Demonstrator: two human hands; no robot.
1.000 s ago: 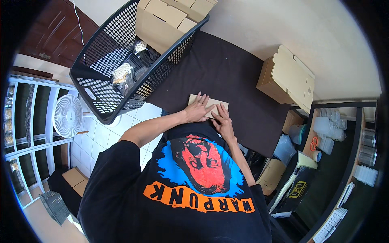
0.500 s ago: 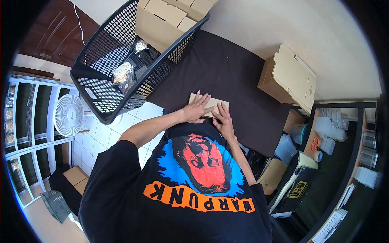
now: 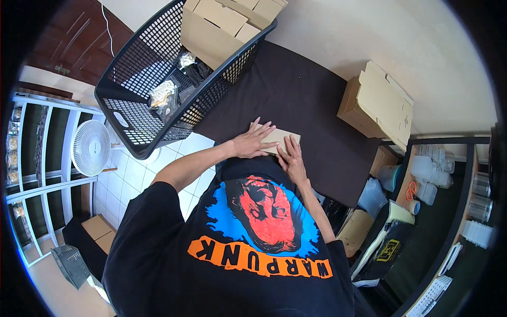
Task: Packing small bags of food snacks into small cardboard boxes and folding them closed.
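Observation:
A small flat piece of brown cardboard (image 3: 284, 136), perhaps a folded box, lies at the near edge of the dark cloth-covered table (image 3: 311, 95). My left hand (image 3: 253, 142) rests on its left part, palm down, with fingers spread. Over the cardboard's right part, my right hand (image 3: 292, 158) lays its extended fingers. Neither hand is wrapped round it; both press from above. The hands hide part of the cardboard's near side.
A black plastic basket (image 3: 177, 119) at the upper left holds cardboard boxes (image 3: 216, 34) and packets (image 3: 163, 94). Another cardboard box (image 3: 377, 103) stands at the table's right by the wall. Shelving with clear containers (image 3: 430, 166) is at the right; a white fan (image 3: 91, 148) stands left.
My right hand's fingers have drawn slightly closer together on the cardboard. The left hand stays flat with fingers spread. The whole view has shifted a little.

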